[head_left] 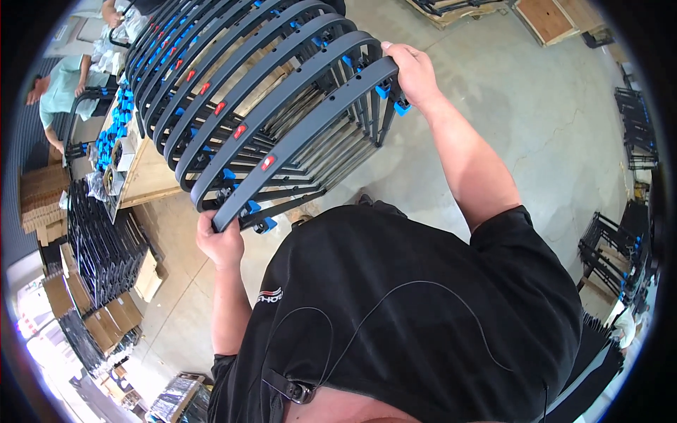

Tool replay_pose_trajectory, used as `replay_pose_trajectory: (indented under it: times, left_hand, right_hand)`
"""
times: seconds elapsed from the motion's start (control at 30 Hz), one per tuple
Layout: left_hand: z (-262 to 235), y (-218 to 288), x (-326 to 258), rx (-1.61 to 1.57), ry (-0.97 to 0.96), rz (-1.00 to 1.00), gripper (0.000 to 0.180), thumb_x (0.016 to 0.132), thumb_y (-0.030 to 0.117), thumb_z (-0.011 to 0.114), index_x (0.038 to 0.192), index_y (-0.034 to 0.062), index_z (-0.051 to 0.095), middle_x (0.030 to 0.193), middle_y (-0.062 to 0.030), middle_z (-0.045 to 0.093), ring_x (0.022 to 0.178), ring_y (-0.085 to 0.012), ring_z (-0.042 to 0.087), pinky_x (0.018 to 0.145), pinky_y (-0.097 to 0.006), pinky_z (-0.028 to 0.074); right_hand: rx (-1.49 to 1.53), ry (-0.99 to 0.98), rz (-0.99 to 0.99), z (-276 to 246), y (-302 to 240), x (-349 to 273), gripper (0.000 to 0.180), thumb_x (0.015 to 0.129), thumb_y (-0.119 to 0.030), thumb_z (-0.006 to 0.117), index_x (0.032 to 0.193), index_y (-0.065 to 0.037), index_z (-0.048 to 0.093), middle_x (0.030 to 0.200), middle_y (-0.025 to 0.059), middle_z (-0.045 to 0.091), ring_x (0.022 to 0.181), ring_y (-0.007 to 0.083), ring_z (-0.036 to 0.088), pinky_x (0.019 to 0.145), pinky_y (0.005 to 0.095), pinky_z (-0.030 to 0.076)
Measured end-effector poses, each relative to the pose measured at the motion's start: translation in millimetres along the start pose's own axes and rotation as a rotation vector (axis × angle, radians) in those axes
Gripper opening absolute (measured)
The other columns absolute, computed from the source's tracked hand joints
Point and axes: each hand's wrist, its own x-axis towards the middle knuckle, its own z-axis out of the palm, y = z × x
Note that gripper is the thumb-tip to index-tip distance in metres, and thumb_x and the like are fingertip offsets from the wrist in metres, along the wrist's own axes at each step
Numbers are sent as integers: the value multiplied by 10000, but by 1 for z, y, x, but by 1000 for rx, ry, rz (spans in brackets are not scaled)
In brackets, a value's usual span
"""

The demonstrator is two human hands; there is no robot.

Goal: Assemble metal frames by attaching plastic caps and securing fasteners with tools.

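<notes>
A dark grey metal frame [310,123] stands nearest me, its thick top bar carrying a small red piece near the left end. My left hand [221,244] is closed round the bar's lower left end. At the upper right end, my right hand [417,76] grips the same bar, fingers curled behind it and partly hidden. Blue fittings [266,225] show on the legs just below. Behind it a row of matching frames [211,77] stands nested closely, each with a red piece on top.
At the left, a co-worker in a light green shirt [65,88] handles black tubing beside a wooden table [149,176] with blue parts. Black frames [106,240] and cardboard [116,317] are stacked nearer me. More black frames [608,250] stand far right. A wooden crate [544,20] lies at the back.
</notes>
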Motion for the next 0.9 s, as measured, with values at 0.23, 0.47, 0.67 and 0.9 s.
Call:
replay_pose_trajectory:
  times: [0.23, 0.47, 0.67, 0.9]
  left_hand:
    - [-3, 13, 8, 44, -27, -27, 208, 731, 103, 785, 849, 51, 622, 708, -61, 624, 656, -161, 587, 648, -308, 493]
    - [-21, 18, 10, -57, -175, -98, 284, 731, 126, 824, 936, 29, 653, 896, -76, 672, 840, -192, 635, 813, -319, 512]
    - [-77, -32, -10, -135, -104, -30, 407, 751, 155, 846, 1081, 16, 652, 1026, -77, 666, 980, -191, 630, 904, -324, 504]
    - [-94, -218, -90, -87, -229, -654, 405, 875, 344, 746, 1090, 5, 693, 1007, -141, 738, 924, -235, 696, 852, -366, 545]
  right_hand:
    - [-41, -1, -29, -3, 5, 12, 322, 947, -326, 644, 960, -7, 688, 858, 15, 607, 815, 111, 531, 753, 277, 429]
    - [-162, 80, -181, -30, 51, 25, 498, 1021, -413, 488, 1122, 37, 676, 1129, 141, 663, 1063, 217, 584, 965, 343, 436]
    - [99, 274, 19, -105, 195, -6, 525, 1042, -297, 518, 1481, -27, 414, 1485, 177, 463, 1348, 278, 482, 1107, 401, 405]
    - [-821, -614, 419, -56, 343, -86, 383, 1023, -408, 462, 1073, -88, 667, 833, 113, 658, 787, 229, 643, 674, 416, 519]
